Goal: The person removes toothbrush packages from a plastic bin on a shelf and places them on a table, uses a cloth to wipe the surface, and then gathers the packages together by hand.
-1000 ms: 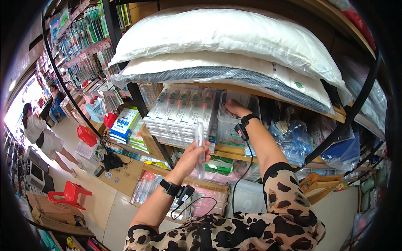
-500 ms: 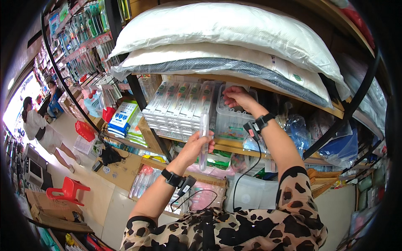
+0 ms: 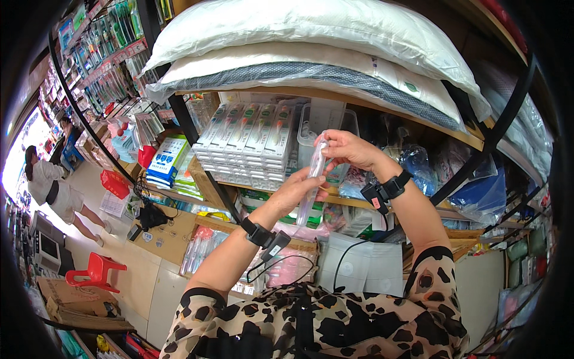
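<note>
My left hand (image 3: pixel 298 192) grips a slim, translucent plastic tube (image 3: pixel 304 210) around its middle. The tube tilts, with its top leaning right and its lower end, tinted pale lilac, pointing down. At its upper end the fingers of my right hand (image 3: pixel 354 151) pinch together on the tube. Whether a small separate piece is between those fingers cannot be made out. Behind my right hand a clear plastic bin (image 3: pixel 338 173) stands on the shelf, partly hidden. To its left rises a neat stack of slim clear-fronted packages (image 3: pixel 248 139).
Plastic-wrapped pillows (image 3: pixel 311 30) lie on the shelf above. A black upright (image 3: pixel 499 128) and bagged goods (image 3: pixel 481 194) stand to the right. Below are cartons of packaged goods (image 3: pixel 287 266). A red stool (image 3: pixel 95 272) and a person in white (image 3: pixel 48 182) are at the left.
My right hand has come from over the clear bin to the tube's upper end. My left hand has shifted slightly right, and the tube has gone from nearly upright to tilted.
</note>
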Available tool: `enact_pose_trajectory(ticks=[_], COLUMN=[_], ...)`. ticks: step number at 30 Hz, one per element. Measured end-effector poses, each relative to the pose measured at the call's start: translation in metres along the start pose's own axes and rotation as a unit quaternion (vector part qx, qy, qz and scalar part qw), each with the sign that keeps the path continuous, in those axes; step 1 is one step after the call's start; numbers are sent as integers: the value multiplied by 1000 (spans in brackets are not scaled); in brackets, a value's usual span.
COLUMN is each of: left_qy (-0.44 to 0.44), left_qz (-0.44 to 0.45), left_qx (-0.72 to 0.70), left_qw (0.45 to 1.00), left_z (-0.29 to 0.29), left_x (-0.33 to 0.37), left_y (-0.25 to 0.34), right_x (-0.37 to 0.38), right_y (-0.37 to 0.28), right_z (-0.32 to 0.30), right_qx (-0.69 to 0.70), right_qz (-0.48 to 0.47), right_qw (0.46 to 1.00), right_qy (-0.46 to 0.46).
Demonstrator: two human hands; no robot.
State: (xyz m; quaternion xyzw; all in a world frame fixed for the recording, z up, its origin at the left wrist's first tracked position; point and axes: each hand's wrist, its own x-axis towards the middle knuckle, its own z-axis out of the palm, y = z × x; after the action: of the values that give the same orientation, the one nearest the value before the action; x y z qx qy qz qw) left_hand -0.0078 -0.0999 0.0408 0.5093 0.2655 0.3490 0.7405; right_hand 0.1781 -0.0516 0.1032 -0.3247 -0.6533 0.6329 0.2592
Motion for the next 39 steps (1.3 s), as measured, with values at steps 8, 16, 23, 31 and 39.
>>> enact_pose_trajectory(ticks=[8,16,23,31,39], left_qy=[23,167,197,182,191], left_qz=[42,72,65,45,33], left_qx=[119,113,90,40,17], left_qw=[992,977,974,981,981], left_z=[-2,-16,-31,-36,-41], left_x=[7,5,2,-8,-20], left_y=[-9,-4,-10,-13,-17], right_x=[-13,-21,-6,47,113], right_y=[-5,-20,13,50,75], right_z=[-6,-40,-53,-97,-112], right_qx=[-27,31,129,-184,-385], right_qz=[30,-104,-257,-170,-115], right_qw=[996,974,909,859,834], right_qy=[76,200,301,446,377])
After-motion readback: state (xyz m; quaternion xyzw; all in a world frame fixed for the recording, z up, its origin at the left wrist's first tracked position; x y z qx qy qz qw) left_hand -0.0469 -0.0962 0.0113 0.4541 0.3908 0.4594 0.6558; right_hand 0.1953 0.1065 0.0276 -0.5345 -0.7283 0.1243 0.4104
